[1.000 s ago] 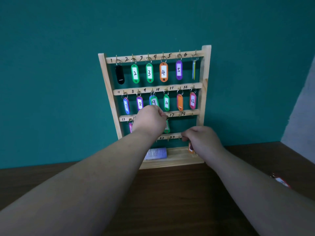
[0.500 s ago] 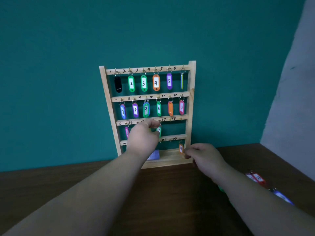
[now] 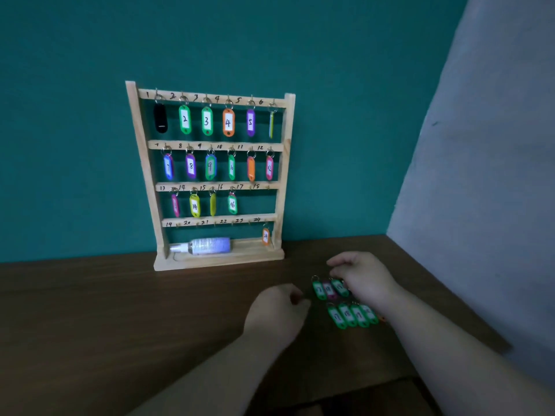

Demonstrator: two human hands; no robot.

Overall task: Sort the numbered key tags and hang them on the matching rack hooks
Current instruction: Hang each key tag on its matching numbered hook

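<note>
The pale wooden hook rack stands far left, with tags hung on it. Nearer, the left hand is loosely curled and holds nothing. Rightward, green plastic key tags lie on the dark wooden table, partly under the right hand, whose fingers are curled; I cannot tell if it grips one.
</note>
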